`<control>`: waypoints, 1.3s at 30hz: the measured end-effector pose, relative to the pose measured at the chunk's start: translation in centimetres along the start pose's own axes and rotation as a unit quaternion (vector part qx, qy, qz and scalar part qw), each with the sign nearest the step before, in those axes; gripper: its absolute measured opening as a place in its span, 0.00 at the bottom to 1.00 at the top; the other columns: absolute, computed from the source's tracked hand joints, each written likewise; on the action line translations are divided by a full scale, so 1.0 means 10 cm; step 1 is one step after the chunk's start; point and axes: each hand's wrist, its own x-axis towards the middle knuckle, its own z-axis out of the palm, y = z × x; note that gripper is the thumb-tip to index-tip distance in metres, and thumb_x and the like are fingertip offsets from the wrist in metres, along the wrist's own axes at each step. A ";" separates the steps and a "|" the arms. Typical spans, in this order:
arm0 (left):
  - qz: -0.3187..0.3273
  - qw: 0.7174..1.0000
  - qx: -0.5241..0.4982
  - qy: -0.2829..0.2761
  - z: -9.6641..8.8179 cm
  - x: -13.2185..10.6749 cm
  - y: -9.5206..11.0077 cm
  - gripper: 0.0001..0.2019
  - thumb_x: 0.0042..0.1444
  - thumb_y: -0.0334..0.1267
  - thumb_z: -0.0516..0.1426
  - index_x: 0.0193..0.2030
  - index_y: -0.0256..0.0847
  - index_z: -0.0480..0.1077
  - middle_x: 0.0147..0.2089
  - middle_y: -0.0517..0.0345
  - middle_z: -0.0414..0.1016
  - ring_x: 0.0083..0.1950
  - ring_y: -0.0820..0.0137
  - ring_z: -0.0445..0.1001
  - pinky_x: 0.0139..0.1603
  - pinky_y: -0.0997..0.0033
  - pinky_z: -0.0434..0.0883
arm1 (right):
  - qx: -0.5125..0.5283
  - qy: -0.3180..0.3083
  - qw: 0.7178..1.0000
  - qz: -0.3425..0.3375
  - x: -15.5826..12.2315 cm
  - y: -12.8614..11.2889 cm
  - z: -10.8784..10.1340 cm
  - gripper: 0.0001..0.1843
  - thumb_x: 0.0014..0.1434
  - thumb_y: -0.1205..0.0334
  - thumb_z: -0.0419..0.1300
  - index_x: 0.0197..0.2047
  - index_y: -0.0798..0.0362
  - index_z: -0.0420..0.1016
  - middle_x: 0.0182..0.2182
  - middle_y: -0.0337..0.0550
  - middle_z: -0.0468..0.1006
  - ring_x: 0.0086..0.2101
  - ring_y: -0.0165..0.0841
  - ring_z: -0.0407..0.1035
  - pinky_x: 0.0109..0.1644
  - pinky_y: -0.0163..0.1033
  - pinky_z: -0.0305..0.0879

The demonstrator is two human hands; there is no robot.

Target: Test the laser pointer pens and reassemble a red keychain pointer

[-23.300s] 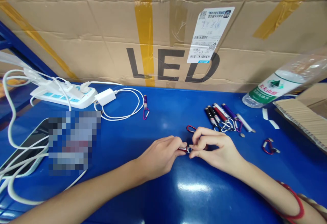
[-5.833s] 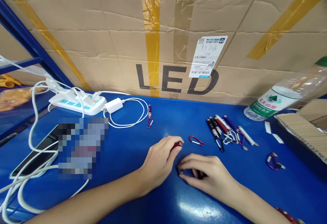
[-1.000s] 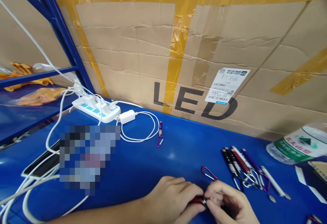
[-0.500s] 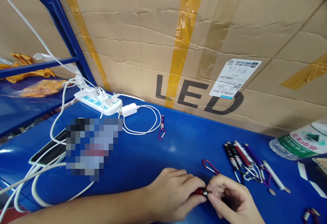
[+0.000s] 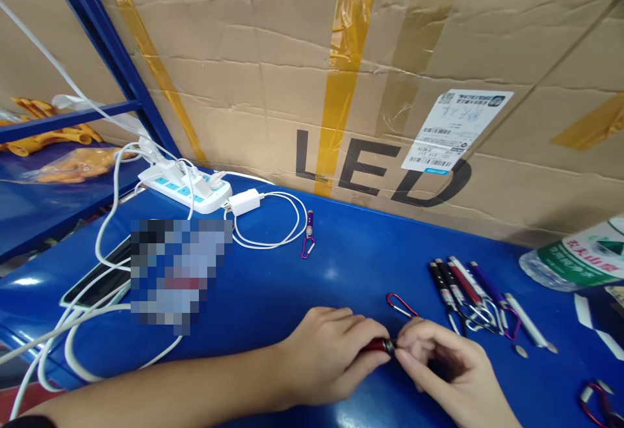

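My left hand (image 5: 336, 356) is closed around a small red flashlight (image 5: 375, 345), whose open-looking metal end points right. At that end, the thumb and fingers of my right hand (image 5: 448, 366) are pinched together; the small part between them is too hidden to name. Just behind my right fingertips lies a red carabiner (image 5: 400, 304), its lower end covered by the hand. To the right, several slim penlights (image 5: 463, 288) in black, red, silver and purple lie side by side with their clips. Small round discs (image 5: 520, 351) rest near the silver one.
A purple mini flashlight (image 5: 310, 223) lies beside a white charger (image 5: 245, 201) and cable. A power strip (image 5: 214, 203), phone (image 5: 97, 288) and cables fill the left. A large LED carton (image 5: 273, 77) stands behind; a water bottle (image 5: 575, 255) lies right. Another red carabiner (image 5: 587, 395) sits lower right.
The view has shifted slightly. My right fingertips have drawn a little away from the flashlight's end, and more of its dark metal rim shows. My left hand keeps its grip.
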 end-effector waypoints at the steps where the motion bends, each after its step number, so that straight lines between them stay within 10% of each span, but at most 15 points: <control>1: -0.003 1.000 -0.001 -0.001 0.00 0.00 -0.01 0.09 0.65 0.39 0.45 0.41 0.39 0.64 0.32 0.61 0.76 0.30 0.71 0.74 0.32 0.73 0.67 | -0.003 -0.003 1.000 -0.006 0.01 0.00 -0.01 0.06 0.47 0.60 0.64 0.24 0.51 0.73 0.16 0.34 0.67 0.16 0.24 0.57 0.20 0.31 0.56; 18: -0.026 0.998 -0.057 -0.010 0.01 0.02 -0.02 0.08 0.65 0.37 0.47 0.43 0.38 0.64 0.37 0.57 0.77 0.34 0.70 0.75 0.36 0.74 0.70 | -0.009 0.014 1.000 0.004 0.05 0.05 -0.05 0.07 0.43 0.63 0.67 0.30 0.49 0.80 0.16 0.33 0.69 0.17 0.24 0.59 0.21 0.30 0.60; 26: -0.036 0.997 -0.065 -0.012 0.01 0.04 -0.04 0.09 0.65 0.37 0.47 0.44 0.37 0.65 0.38 0.57 0.77 0.36 0.70 0.76 0.37 0.74 0.70 | -0.054 -0.077 0.995 0.024 0.11 0.13 -0.17 0.10 0.46 0.61 0.66 0.35 0.50 0.80 0.15 0.33 0.69 0.16 0.24 0.60 0.20 0.30 0.61; 33: -0.043 0.997 -0.065 -0.021 0.01 0.04 -0.04 0.11 0.66 0.39 0.45 0.44 0.37 0.65 0.38 0.56 0.77 0.36 0.70 0.76 0.36 0.74 0.71 | -0.015 -0.015 0.996 0.082 0.08 0.05 -0.09 0.10 0.43 0.59 0.68 0.33 0.50 0.81 0.13 0.32 0.68 0.15 0.24 0.59 0.20 0.30 0.60; 39: -0.057 0.991 -0.113 -0.049 0.01 0.04 -0.05 0.09 0.66 0.37 0.46 0.46 0.37 0.64 0.41 0.56 0.76 0.39 0.71 0.76 0.40 0.74 0.71 | -0.001 -0.046 0.999 0.028 0.13 0.05 -0.13 0.07 0.42 0.63 0.69 0.29 0.49 0.82 0.26 0.42 0.81 0.15 0.24 0.66 0.17 0.30 0.65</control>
